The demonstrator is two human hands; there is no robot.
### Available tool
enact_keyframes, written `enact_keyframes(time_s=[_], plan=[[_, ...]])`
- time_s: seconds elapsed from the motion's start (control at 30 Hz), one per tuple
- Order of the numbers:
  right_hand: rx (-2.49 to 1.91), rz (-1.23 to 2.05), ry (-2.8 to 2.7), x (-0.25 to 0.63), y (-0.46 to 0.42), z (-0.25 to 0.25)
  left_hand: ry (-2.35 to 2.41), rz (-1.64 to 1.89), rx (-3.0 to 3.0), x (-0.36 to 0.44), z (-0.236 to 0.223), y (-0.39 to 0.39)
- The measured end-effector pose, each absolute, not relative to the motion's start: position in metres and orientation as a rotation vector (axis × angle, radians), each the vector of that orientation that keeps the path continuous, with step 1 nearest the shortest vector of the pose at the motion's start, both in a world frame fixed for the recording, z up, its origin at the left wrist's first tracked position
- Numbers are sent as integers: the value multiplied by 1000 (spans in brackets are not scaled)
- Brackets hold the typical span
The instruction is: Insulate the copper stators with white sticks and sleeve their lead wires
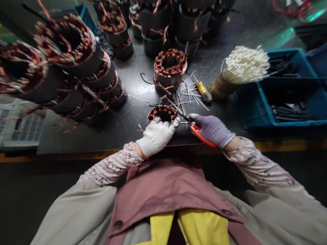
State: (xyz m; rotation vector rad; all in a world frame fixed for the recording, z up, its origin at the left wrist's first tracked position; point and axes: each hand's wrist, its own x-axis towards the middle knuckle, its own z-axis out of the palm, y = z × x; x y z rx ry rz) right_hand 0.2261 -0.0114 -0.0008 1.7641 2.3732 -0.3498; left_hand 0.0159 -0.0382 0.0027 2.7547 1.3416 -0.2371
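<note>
Left hand [157, 135], white-gloved, grasps near rim of copper-wound core [161, 109] at front of tabletop [120, 131]. Right hand [215, 130], purple-gloved, grips red-handled tool [203, 136], dark tip pointing toward core's right side. Behind core: second wound core [170, 80], loose pale rods [189, 93], yellow-handled tool [203, 91]. Left: wound-core stacks [88, 64].

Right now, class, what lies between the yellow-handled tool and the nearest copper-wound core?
Scattered thin, pale rods on the dark table, in the head view.

No legible lettering, label, brand, number or sign to be read on any surface anywhere in this view.
</note>
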Motion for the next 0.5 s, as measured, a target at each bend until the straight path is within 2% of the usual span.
enact_keyframes(time_s=[0.17, 0.27, 0.33, 0.43, 0.47, 0.5], plan=[[1841, -321, 2227, 257, -21, 7, 1309, -176, 2790, -42, 7, -32], [1929, -280, 2094, 284, -22, 6, 1360, -87, 2829, -78, 29, -20], [1965, -209, 2082, 296, -19, 1, 1459, 204, 2860, -82, 54, -3], [1971, -66, 2065, 301, -11, -2, 1624, 830, 2778, -56, 87, 42], [1978, -17, 2073, 301, -9, -2, 1644, 848, 2769, -42, 91, 62], [2004, 42, 2100, 301, -8, -1, 1620, 686, 2803, -28, 91, 81]])
